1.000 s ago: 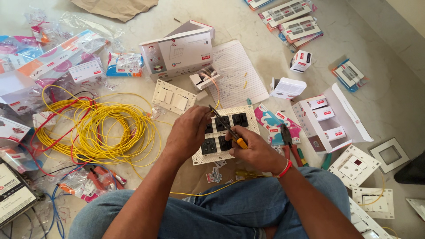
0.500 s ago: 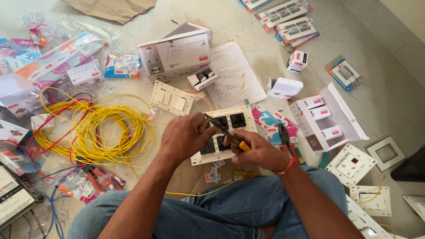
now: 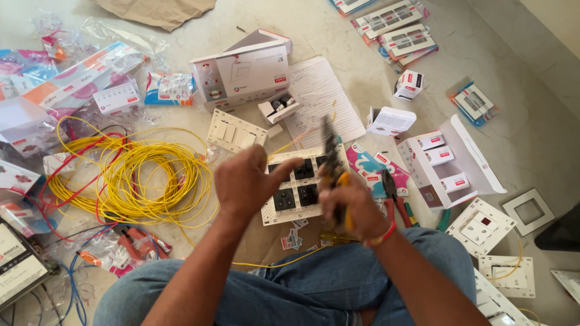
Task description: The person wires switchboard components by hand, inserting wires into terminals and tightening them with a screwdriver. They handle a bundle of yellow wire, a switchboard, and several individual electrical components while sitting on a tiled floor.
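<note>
**A:** What does the view from the head camera show?

**B:** A person sits on a pale floor, looking down at their own two hands. Between the knees lies a white switch plate (image 3: 302, 184) with dark sockets set in it, flat on the floor just ahead of the lap.

**A:** And the hands?

**B:** The left hand (image 3: 244, 181) hovers over the plate's left side, fingers loosely curled, the forefinger reaching to its top edge; it looks to be steadying the plate rather than gripping anything. The right hand (image 3: 350, 205), with a red band at the wrist, is closed round the yellow handles of a pair of pliers (image 3: 332, 160), whose dark nose points up and away. The tool is blurred, so I cannot tell whether its nose is pinching a wire.

**A:** What would make this step go well?

**B:** In my judgement, press the plate down firmly with the left hand so it cannot slide, and keep that forefinger clear of the plier nose. Work one wire at a time.

**A:** What lies around?

**B:** A loose coil of yellow wire (image 3: 130, 175) to the left, well apart from the plate, and a second pair of red-handled pliers (image 3: 393, 196) just right of it
</note>
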